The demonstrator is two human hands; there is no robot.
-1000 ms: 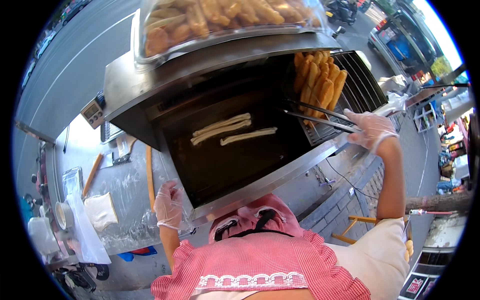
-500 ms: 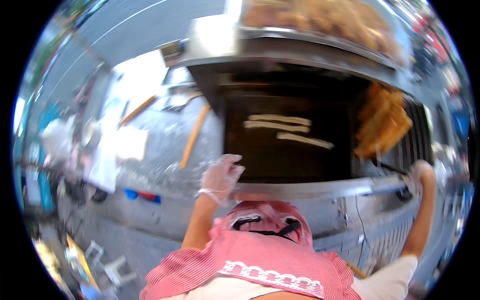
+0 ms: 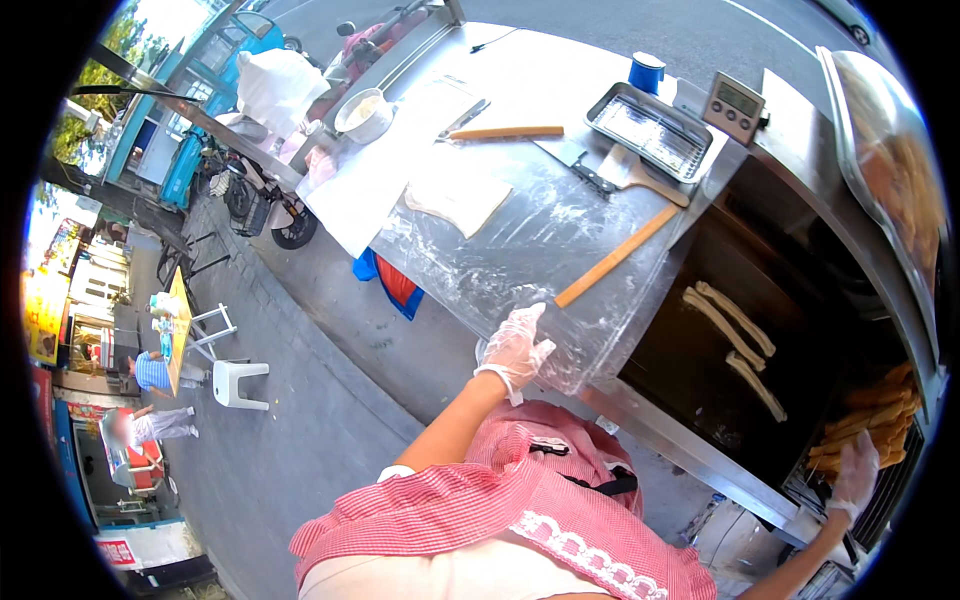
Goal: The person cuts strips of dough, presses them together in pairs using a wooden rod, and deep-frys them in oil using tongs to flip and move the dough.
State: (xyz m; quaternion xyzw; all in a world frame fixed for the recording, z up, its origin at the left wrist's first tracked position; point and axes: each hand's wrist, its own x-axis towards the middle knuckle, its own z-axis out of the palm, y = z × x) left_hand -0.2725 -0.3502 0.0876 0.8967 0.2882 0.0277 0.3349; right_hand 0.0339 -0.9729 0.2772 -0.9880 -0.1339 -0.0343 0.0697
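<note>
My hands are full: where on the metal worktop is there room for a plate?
The floury worktop patch between the dough sheet and the wooden stick beside the fryer, beyond the left hand, looks bare. The far right corner is crowded: tray, blue cup, wooden-handled tool.

Thin, clear, crinkled plastic gloves [image 3: 512, 350] cover the left hand [image 3: 518, 345] and right hand [image 3: 857, 477]. A red-and-white checked apron [image 3: 450, 510] with frilled edges carries a scalloped white lace trim [image 3: 590, 557]; black straps [image 3: 622, 482] lie over pinkish-red cloth [image 3: 510, 435], and a plain cream garment [image 3: 430, 575] shows beneath.
</note>
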